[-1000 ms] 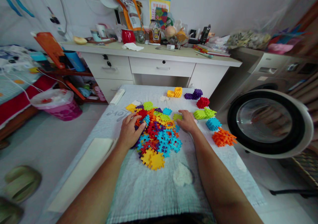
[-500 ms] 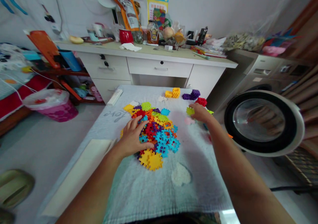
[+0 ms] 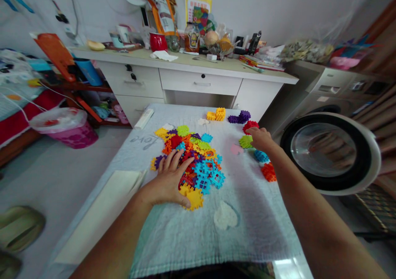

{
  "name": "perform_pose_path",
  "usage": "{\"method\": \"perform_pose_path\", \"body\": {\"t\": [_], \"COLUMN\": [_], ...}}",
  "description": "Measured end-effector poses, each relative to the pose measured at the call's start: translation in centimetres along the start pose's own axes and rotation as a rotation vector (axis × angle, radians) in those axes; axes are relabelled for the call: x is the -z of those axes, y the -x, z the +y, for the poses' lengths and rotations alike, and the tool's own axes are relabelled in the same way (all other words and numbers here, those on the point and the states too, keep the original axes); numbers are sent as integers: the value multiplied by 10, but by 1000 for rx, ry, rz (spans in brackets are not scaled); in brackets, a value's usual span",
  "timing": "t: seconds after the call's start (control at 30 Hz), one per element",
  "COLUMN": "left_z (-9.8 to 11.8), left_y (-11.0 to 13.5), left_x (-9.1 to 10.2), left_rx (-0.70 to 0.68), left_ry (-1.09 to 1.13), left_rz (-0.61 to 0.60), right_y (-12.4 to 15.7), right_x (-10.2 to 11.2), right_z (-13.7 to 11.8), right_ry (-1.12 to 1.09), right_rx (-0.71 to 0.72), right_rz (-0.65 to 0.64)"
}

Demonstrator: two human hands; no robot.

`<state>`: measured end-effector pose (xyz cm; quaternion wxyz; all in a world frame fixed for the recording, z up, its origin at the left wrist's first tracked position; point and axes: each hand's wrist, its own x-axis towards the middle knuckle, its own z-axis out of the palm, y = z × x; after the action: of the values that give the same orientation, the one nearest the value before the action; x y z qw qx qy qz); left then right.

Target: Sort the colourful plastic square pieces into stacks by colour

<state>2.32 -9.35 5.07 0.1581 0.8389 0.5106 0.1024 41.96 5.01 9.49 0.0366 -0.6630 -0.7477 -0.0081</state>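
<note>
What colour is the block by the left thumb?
Yellow: the block at the left hand, best in the head view.

i'm looking into a lived-in home, one room serving as bedroom and laundry corner: a bed (image 3: 14, 101) on the left, a front-loading washing machine (image 3: 331, 87) with its door open on the right. slippers (image 3: 21, 225) lie on the floor (image 3: 52, 172), a drawered bench (image 3: 201, 83) is crowded with mugs and jars, and toy blocks (image 3: 198, 155) are heaped on the towel-covered bench (image 3: 192, 237) nearest me.
</note>
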Motion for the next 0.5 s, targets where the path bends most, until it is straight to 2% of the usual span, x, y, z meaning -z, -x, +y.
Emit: {"method": "perform_pose_path", "body": {"t": [0.07,0.13,0.2,0.23,0.33,0.5], "left_z": [1,2,3,4,3,-5], "left_y": [0,0,-1,-2,-4,-10], "left_x": [-3,-7,-9,-10,-11,-16], "left_rx": [4,20,36,43,58,55], "left_ry": [-14,-28,-35,-36,-28,20], "left_rz": [6,6,3,1,13,103], "right_y": [10,26,47,58,84,94], "right_x": [0,-5,-15,-23,-46,-69], "right_z": [-16,-38,-60,-71,-98,-124], "right_ry": [-31,-101,-191,-225,-307,-355], "right_rx": [57,208,370,404,456,460], "right_rz": [9,-14,-78,-122,-186,-105]}}
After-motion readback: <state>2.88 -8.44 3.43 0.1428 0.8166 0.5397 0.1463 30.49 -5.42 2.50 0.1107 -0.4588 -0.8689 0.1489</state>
